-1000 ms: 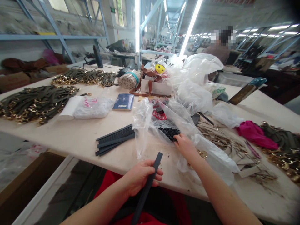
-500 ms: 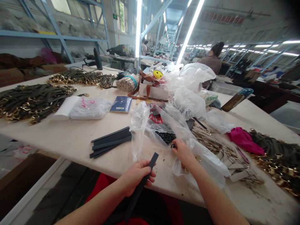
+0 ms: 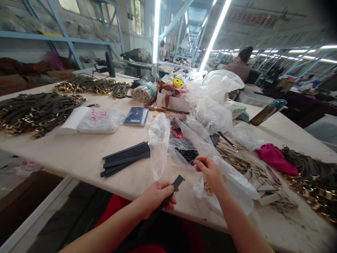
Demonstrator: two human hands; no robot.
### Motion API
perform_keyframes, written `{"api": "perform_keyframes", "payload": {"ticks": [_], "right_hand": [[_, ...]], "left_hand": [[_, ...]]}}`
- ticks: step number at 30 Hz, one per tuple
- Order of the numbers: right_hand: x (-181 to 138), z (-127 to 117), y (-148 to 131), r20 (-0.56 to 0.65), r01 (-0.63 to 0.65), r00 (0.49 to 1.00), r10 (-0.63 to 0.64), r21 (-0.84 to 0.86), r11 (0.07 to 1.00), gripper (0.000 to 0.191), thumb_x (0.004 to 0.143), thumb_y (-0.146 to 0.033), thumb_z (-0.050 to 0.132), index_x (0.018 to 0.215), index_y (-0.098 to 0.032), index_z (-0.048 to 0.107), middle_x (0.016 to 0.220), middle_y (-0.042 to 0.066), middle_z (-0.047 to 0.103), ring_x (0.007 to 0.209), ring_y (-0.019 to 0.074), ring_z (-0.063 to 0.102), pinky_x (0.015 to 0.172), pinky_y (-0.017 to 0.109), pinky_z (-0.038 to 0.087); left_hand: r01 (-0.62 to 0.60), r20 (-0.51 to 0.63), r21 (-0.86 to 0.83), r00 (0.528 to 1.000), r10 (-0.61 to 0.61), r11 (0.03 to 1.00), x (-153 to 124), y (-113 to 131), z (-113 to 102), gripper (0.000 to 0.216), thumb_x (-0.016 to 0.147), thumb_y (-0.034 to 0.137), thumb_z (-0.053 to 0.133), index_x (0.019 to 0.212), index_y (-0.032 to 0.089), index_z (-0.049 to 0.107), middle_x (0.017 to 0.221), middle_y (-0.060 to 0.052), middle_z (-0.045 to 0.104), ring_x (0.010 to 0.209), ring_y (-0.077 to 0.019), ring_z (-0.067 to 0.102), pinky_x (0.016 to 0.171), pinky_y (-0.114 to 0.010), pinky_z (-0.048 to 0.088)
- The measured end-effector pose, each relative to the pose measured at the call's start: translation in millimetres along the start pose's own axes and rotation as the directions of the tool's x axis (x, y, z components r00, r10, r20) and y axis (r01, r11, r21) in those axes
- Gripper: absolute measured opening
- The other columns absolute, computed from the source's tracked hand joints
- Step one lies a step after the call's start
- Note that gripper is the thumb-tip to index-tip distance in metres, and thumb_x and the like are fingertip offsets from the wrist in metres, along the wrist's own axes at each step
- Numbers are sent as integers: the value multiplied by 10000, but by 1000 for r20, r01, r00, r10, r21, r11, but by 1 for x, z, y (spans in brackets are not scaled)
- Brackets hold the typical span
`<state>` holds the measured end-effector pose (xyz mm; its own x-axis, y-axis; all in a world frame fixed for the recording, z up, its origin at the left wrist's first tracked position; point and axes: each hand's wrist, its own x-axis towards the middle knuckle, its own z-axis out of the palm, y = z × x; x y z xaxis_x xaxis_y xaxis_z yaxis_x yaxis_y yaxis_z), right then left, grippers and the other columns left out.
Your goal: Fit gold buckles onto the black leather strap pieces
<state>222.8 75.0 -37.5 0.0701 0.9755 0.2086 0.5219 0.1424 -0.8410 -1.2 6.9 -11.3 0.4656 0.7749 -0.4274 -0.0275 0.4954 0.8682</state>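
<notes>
The left hand (image 3: 156, 195) holds a dark strap (image 3: 168, 195) at the near edge of the tabletop (image 3: 86, 154), the grip closed round the strap a little below its upper end. The strap's long axis runs on a slant: its free, square-cut tip rises up and to the right, toward the far side, while the rest drops down and to the left, below the table edge toward the person's lap, where it is lost against dark cloth. The right hand (image 3: 212, 172) hangs just to the right of that tip and slightly farther away, apart from it but near. Its fingertips are pinched narrowly together over something small; what it is cannot be made out at this size. So the tip of the strap points almost straight at the right hand, and the gap between the two runs along the strap's own line. Just beyond the right hand lies an open clear plastic bag (image 3: 184, 140) with a heap of small black parts (image 3: 187, 154) inside it, and the hand is by far the nearer of the two hands to that heap. To the left, well apart from both hands, a stack of dark straps (image 3: 125, 162) lies flat on the tabletop, their long axes running left to right with a slight rise toward the far side.
</notes>
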Motion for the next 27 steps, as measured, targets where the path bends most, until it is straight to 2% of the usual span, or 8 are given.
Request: {"api": "perform_keyframes", "payload": {"ticks": [3, 6, 9, 12, 17, 23, 25, 27], "right_hand": [[-17, 16, -21, 78, -121, 992, 101, 316, 941, 299, 780, -435, 512, 949, -188, 519, 735, 0, 616, 464, 86, 450, 421, 218, 364], [-30, 34, -37, 183, -334, 940, 286, 658, 675, 268, 746, -399, 588, 921, -197, 571, 799, 7, 645, 476, 64, 460, 412, 189, 375], [-36, 43, -43, 324, -470, 867, 378, 782, 409, 218, 762, -354, 576, 914, -201, 609, 942, 41, 663, 711, 124, 608, 626, 254, 513], [-38, 43, -44, 416, -520, 839, 352, 803, 290, 182, 757, -262, 563, 919, -204, 624, 1004, 52, 663, 919, 172, 617, 827, 327, 500], [-45, 47, -47, 322, -446, 873, 365, 832, 332, 262, 666, -158, 610, 919, -221, 641, 1016, 27, 659, 1001, 169, 588, 912, 328, 457], [-56, 64, -46, 60, -242, 943, 326, 798, 552, 299, 673, -268, 659, 969, -239, 633, 1023, 18, 644, 1020, 181, 555, 970, 383, 395], [-59, 68, -45, 23, -215, 953, 301, 752, 624, 307, 697, -304, 646, 996, -242, 619, 1042, 23, 633, 1017, 189, 554, 975, 410, 384], [-62, 70, -45, 38, -220, 958, 286, 735, 642, 311, 712, -335, 634, 1008, -241, 608, 1069, 31, 620, 983, 199, 572, 940, 428, 414]], "left_hand": [[-17, 29, 70, 999, 15, 997, 5, 5, 6, 327, 761, 437, 497, 849, 125, 542, 566, 29, 566, 439, -59, 490, 480, -187, 354], [-13, 60, 102, 998, 7, 995, 11, 5, 10, 293, 773, 414, 473, 837, 135, 535, 546, 40, 558, 419, -54, 481, 467, -181, 345], [-14, 43, 97, 999, 10, 995, 16, -1, 7, 281, 781, 410, 460, 837, 142, 520, 549, 43, 556, 414, -52, 474, 456, -174, 335], [-29, -47, 142, 998, 36, 989, 20, -8, -1, 273, 798, 396, 434, 847, 138, 508, 557, 36, 559, 412, -53, 470, 452, -174, 333], [-102, -127, 307, 981, 147, 946, 25, -15, -6, 220, 810, 362, 403, 820, 162, 494, 547, 36, 561, 436, -85, 502, 481, -198, 379], [-199, -147, 513, 938, 314, 835, 18, -7, 1, 235, 835, 334, 349, 701, 185, 473, 535, 39, 529, 496, -113, 537, 544, -214, 407], [-175, -159, 635, 923, 349, 752, 17, -5, 1, 231, 839, 337, 356, 726, 190, 495, 544, 32, 544, 506, -125, 545, 528, -216, 375], [-114, -177, 772, 906, 384, 626, 17, -5, 0, 223, 838, 336, 369, 760, 197, 526, 554, 17, 564, 516, -143, 549, 504, -228, 323]]}}
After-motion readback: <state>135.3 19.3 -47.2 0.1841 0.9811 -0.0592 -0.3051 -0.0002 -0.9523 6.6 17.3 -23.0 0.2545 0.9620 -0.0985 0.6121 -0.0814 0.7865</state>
